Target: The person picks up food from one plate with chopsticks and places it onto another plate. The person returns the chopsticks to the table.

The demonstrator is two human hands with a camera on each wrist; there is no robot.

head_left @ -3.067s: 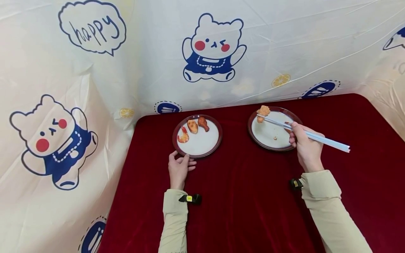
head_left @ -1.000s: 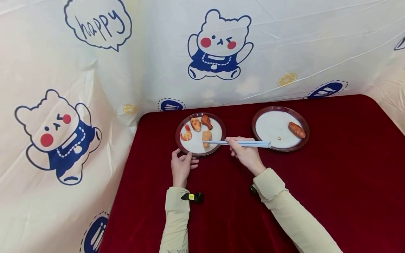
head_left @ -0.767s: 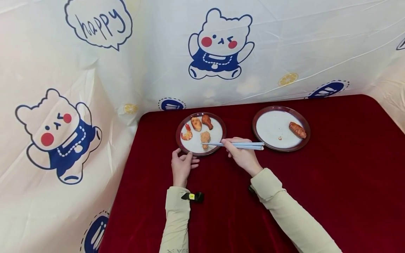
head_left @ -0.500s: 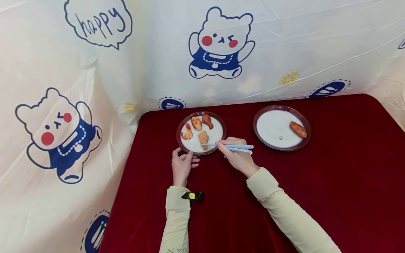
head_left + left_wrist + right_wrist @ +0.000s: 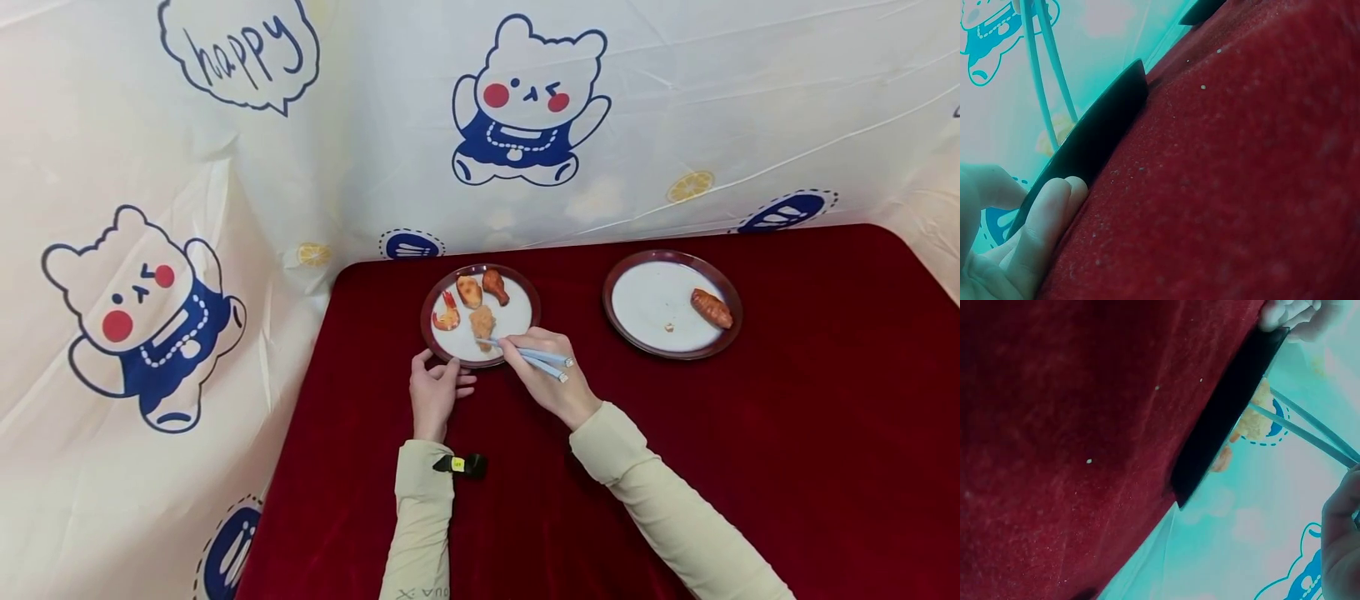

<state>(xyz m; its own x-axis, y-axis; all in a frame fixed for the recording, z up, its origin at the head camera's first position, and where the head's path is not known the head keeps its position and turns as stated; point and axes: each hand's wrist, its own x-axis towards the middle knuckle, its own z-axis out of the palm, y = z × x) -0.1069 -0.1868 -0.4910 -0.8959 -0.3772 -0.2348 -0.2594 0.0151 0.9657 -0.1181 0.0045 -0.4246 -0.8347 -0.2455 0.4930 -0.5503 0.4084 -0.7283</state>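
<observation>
My right hand (image 5: 551, 379) holds a pair of pale blue chopsticks (image 5: 543, 357) over the left plate. Their tips reach a piece of fried chicken (image 5: 482, 325) lying near the front of that plate; in the right wrist view the slightly spread chopsticks (image 5: 1310, 434) meet the chicken (image 5: 1257, 419). At the front left rim of the brown-rimmed white plate (image 5: 534, 304), my left hand (image 5: 433, 396) grips the edge, and the left wrist view shows fingers (image 5: 1047, 212) against its dark outer side. A shrimp (image 5: 446, 312), a browned oval piece (image 5: 469, 292) and a drumstick (image 5: 495, 286) share this plate.
To the right stands a second brown-rimmed plate (image 5: 637, 292) with a glazed chicken wing (image 5: 711, 308) and a small crumb (image 5: 669, 327). Dark red cloth covers the table (image 5: 810, 400). A printed white curtain (image 5: 360, 125) closes off the back and left.
Over about three seconds, the right hand carried the fried chicken on the chopsticks from the right plate to the left one. Lately it turned, the chopsticks spreading. The left hand stayed at the rim.
</observation>
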